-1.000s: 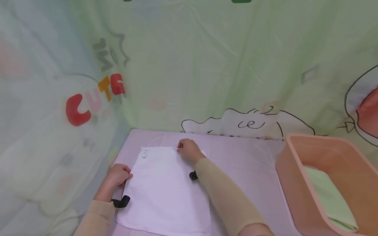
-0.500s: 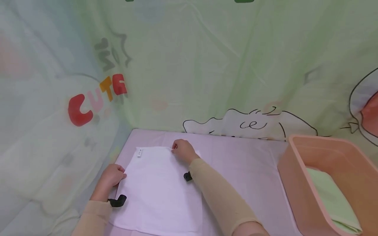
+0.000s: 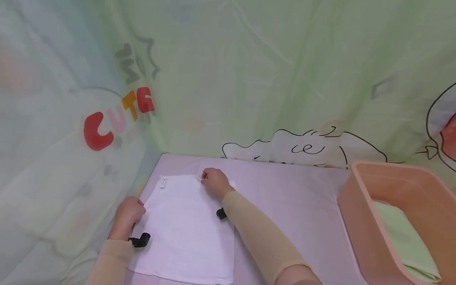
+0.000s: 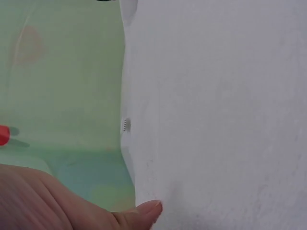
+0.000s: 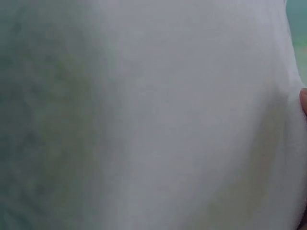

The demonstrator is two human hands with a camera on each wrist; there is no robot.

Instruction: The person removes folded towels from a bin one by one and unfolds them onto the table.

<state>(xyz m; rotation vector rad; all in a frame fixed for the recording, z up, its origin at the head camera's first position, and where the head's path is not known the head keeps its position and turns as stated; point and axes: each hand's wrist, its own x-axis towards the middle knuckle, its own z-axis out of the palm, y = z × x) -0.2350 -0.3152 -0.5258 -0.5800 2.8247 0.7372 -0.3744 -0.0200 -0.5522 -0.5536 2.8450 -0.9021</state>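
A white cloth (image 3: pixel 185 229), possibly a towel, lies spread out on the pale purple tabletop in the head view, a small printed label (image 3: pixel 162 183) near its far left corner. My left hand (image 3: pixel 128 210) pinches its left edge; the left wrist view shows the thumb (image 4: pixel 149 211) on top of the fabric. At the far edge, my right hand (image 3: pixel 216 182) pinches the hem, which is pulled up slightly at the fingertips. White fabric fills most of the right wrist view, with one fingertip (image 5: pixel 304 101) at the right border.
An orange-pink bin (image 3: pixel 360 233) stands at the right, holding a folded light green cloth (image 3: pixel 406 241). A printed curtain (image 3: pixel 249 79) hangs behind the table (image 3: pixel 292 198) and along its left side. Black wrist cameras (image 3: pixel 140 240) sit at both cuffs.
Both hands have moved left across the table, and the white cloth has slid left with them. Their grips look the same. The view has shifted slightly.
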